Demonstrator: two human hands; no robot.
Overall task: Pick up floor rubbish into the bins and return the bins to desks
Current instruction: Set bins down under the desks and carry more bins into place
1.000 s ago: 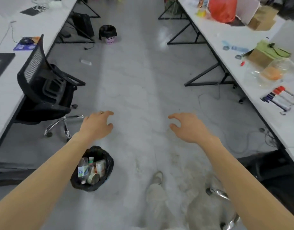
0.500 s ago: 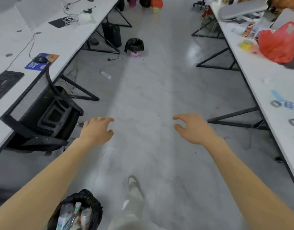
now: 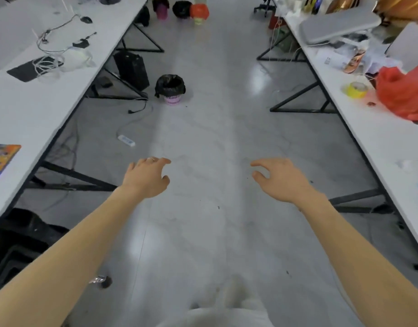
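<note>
A pink bin with a black liner (image 3: pixel 170 89) stands on the grey floor ahead, left of the aisle's middle, beside the left desk's frame. A small white item (image 3: pixel 126 140) lies on the floor nearer to me, left of my hands. My left hand (image 3: pixel 145 178) and my right hand (image 3: pixel 277 179) are stretched forward over the aisle, fingers loosely spread, holding nothing. Far down the aisle stand more bins (image 3: pixel 181 9), one of them orange (image 3: pixel 199 11).
Long white desks run along both sides: the left desk (image 3: pixel 38 107) with cables and a black pad, the right desk (image 3: pixel 373 128) with a red bag (image 3: pixel 402 93) and yellow tape (image 3: pixel 355 89). A black PC tower (image 3: pixel 131 69) sits under the left desk. A black chair (image 3: pixel 16 244) is at lower left.
I have walked forward along the aisle. The filled black bin by my feet has dropped out of view, and the pink bin is closer. Both hands stay empty and outstretched.
</note>
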